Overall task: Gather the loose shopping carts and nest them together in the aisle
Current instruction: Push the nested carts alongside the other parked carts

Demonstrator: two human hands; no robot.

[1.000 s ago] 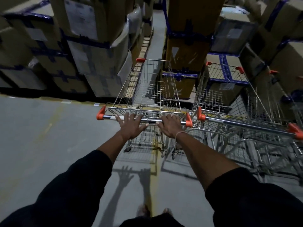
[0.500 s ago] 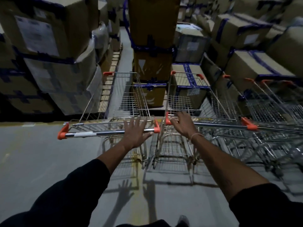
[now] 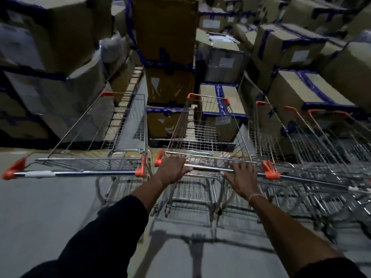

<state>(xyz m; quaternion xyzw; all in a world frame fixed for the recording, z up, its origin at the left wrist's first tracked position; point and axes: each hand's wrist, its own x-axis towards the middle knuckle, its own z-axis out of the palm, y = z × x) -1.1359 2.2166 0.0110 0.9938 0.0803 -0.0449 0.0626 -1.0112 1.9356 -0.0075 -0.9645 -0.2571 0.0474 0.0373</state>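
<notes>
Left cart (image 3: 96, 155) sitting loose at far left, handle (image 3: 74, 173) running side to side, nobody touching it. Just beside it on the right, mid cart (image 3: 208, 141) is the one being handled: basket pointing away from the person toward the boxes (image 3: 166, 33), long axis running straight ahead.

Left hand (image 3: 172, 170) gripping the left end of mid cart's bar (image 3: 208, 169), fingers curling over it near the orange cap. Right hand (image 3: 242, 180) lying on the bar's right part, fingers (image 3: 239, 167) looking mostly straight and spread over it; frame is blurring there, so a real wrap isn't confirmed.

Further right, a row of carts (image 3: 313, 149) is already nesting, baskets overlapping, handles trailing off to the right edge. Floor (image 3: 40, 217) is running under everything.

Key relation, my read: left cart is lying to the left of both hands, parallel to mid cart, touching or nearly so at the handle caps. Left hand is the nearer one to it. Nesting needs the carts in line, one behind the other, not side by side, so one of them has to be pulled back and swung first. The row on the right is nearer the right hand.
</notes>
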